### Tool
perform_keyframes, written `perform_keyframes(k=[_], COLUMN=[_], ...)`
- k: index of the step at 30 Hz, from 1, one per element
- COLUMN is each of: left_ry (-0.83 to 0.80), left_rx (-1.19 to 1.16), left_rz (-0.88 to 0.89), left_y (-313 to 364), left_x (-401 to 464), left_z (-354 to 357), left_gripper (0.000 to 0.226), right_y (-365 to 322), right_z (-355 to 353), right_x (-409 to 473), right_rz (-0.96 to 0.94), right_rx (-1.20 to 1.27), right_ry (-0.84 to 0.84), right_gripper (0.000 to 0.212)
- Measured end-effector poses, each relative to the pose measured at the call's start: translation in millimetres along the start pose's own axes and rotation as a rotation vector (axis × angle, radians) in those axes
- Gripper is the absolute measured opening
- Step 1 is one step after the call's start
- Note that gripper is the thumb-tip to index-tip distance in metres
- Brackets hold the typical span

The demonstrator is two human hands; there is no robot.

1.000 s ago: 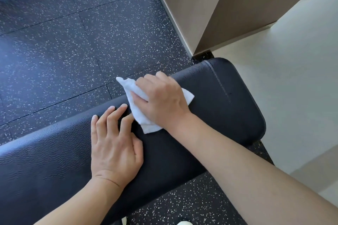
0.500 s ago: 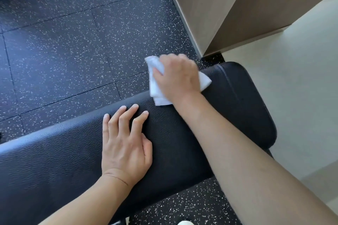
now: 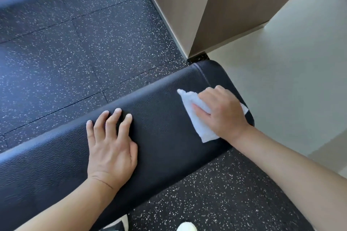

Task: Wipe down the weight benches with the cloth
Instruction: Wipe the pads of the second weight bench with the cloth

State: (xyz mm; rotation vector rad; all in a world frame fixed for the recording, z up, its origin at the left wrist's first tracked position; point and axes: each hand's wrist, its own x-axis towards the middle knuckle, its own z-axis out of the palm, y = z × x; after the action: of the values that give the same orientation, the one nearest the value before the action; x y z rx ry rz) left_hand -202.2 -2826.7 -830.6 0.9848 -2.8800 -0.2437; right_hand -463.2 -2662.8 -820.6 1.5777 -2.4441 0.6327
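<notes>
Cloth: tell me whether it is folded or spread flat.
Bunched, not spread: the cloth is gathered under the right hand, corners poking out.

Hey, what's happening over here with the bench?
A person is wiping a black padded weight bench. Their right hand presses a white cloth onto the pad near its rounded end, with the thumb lying on top of the cloth. The left hand rests flat on the pad further along, fingers spread, apparently bracing. The bench stands on speckled rubber flooring beside a wood-panelled column.
</notes>
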Motion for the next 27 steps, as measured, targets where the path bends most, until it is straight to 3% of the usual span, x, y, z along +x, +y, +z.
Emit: perform_keyframes(k=[2,6,9,13,18,21,25,27], left_ry=[-0.037,-0.128,-0.183,-0.298,-0.351,-0.295,-0.252,-0.153], left_rx=[0.024,0.092,0.138,0.156,0.011,-0.079,-0.185,-0.158], left_rz=[0.052,0.389,0.468,0.497,0.542,0.500,0.124,0.018], left_y=[0,4,9,23,58,86,122,128], left_x=[2,10,18,31,76,117,150,146], left_z=[-3,-9,-18,-28,-23,-10,13,23], left_gripper=[0.060,0.069,0.074,0.094,0.074,0.061,0.056,0.054], right_y=[24,29,17,7,7,12,22,26], right_z=[-7,16,27,5,-32,-33,-25,-16], right_x=[12,77,84,21,-88,-98,-56,-21], right_rz=[0.101,0.353,0.469,0.432,0.428,0.401,0.458,0.542], right_rx=[-0.023,-0.087,-0.078,-0.052,-0.048,-0.076,-0.071,-0.033], right_ry=[-0.004,-0.032,-0.044,0.048,0.021,-0.020,0.051,0.056], right_gripper=[0.031,0.029,0.025,0.028,0.031,0.031,0.028,0.027])
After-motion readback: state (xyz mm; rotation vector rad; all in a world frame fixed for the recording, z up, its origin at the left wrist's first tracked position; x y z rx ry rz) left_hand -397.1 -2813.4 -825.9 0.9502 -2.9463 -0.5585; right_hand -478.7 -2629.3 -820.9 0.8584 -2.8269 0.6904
